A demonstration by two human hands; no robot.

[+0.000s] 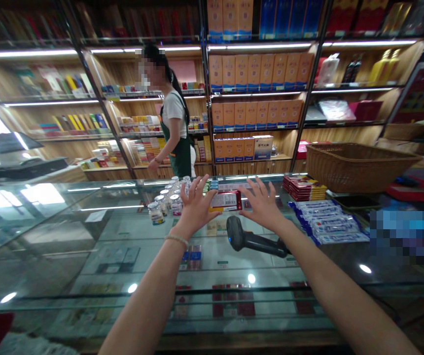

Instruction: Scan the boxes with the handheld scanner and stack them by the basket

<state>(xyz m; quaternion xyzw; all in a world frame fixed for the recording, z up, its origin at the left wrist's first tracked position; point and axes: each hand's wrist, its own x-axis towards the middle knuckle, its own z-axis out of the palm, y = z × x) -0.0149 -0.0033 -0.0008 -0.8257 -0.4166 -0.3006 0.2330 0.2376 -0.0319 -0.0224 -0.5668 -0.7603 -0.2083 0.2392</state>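
My left hand [196, 207] reaches over the glass counter with its fingers spread. Opposite it, my right hand [262, 204] is also open, fingers apart. Between the two thumbs lies a red packet [227, 200] with a white barcode label; whether the thumbs touch its ends I cannot tell. Several small clear jars [156, 213] with white lids stand just left of my left hand, partly hidden by it. Small green and blue packs [213, 184] show behind the red packet. A black barcode scanner [236, 234] rests on the glass below my right hand, its handle end by my right forearm.
A stack of red packets [304, 188] and a row of blue-and-white packets [330, 222] lie to the right. Behind them stands a wicker basket [360, 167]. Beyond the glass counter [116, 236], a person in a green apron [178, 153] is before shelves of boxes.
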